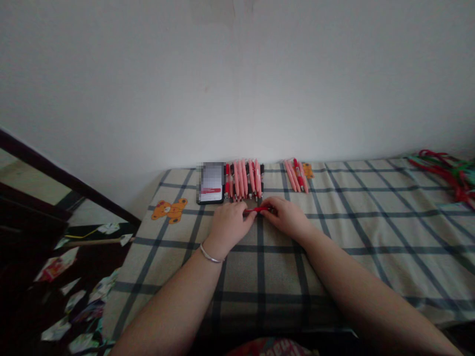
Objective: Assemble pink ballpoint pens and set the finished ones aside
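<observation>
My left hand (230, 223) and my right hand (288, 216) meet low over the checked cloth, fingers pinched on opposite ends of a slim red pen (261, 208). Much of the pen is hidden by the fingers. Just beyond them lies a row of pink and red pens (243, 179), side by side, with some black ones among them. A phone (211, 185) with a lit, partly blurred screen touches or nearly touches the row's left end. Farther right, a smaller group of pink pens with a red one (297, 176) lies near the wall.
The checked cloth (352, 232) covers the surface up to the white wall (334, 89). A bear print (169, 211) shows at its left. Red and green cords (445, 173) are heaped at the far right. Scraps (59, 262) litter the dark area below the left edge.
</observation>
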`<action>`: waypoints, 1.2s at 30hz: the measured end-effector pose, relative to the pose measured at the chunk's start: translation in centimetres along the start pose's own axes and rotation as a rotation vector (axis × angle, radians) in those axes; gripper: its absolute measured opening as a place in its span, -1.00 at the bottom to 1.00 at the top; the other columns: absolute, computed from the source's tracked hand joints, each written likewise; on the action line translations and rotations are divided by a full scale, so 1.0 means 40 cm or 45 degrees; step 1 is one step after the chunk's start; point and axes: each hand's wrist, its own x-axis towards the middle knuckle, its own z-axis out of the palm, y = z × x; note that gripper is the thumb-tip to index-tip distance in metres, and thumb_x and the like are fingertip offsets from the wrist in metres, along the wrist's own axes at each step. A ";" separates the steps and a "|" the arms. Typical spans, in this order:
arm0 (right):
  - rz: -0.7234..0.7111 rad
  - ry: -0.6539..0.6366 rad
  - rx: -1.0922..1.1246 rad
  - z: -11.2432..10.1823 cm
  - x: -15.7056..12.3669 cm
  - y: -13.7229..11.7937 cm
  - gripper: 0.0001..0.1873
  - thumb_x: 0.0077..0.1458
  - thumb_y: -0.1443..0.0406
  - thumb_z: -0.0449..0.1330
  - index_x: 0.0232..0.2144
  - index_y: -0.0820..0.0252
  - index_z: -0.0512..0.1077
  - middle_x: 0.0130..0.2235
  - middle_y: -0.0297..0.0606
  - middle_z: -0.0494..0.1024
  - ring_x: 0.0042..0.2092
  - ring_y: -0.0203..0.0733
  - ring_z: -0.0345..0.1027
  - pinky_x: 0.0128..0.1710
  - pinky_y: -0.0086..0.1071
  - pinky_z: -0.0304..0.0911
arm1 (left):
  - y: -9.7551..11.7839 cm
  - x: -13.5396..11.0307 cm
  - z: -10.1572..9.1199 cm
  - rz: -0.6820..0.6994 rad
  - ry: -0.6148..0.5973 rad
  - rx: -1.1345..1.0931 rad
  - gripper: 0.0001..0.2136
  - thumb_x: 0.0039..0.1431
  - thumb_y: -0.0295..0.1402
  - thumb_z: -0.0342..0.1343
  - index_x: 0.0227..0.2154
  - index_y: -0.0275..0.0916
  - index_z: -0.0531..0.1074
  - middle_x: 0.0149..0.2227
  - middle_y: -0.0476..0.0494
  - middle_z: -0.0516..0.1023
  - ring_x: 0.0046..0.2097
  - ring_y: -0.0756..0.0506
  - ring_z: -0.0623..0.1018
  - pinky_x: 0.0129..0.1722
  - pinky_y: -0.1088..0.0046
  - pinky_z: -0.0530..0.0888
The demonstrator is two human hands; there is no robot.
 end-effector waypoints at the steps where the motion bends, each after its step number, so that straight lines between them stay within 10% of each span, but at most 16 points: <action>1: -0.001 0.003 0.001 0.001 0.000 0.001 -0.87 0.10 0.26 0.09 -0.30 0.13 0.40 -0.28 -0.31 0.50 -0.30 -0.26 0.34 -0.36 -0.43 0.16 | 0.000 0.000 0.000 -0.003 -0.003 0.001 -0.70 0.19 -0.12 -0.08 -0.40 -0.23 0.41 -0.35 -0.15 0.53 -0.27 -0.14 0.48 -0.30 0.35 0.33; 36: 0.056 -0.041 -0.083 -0.006 -0.005 -0.009 -0.84 0.12 0.20 0.06 -0.30 0.09 0.39 -0.33 -0.34 0.52 -0.34 -0.26 0.34 -0.42 -0.45 0.07 | 0.001 0.000 0.000 -0.006 0.001 -0.001 -0.70 0.19 -0.13 -0.08 -0.41 -0.23 0.40 -0.36 -0.13 0.52 -0.28 -0.13 0.47 -0.30 0.36 0.32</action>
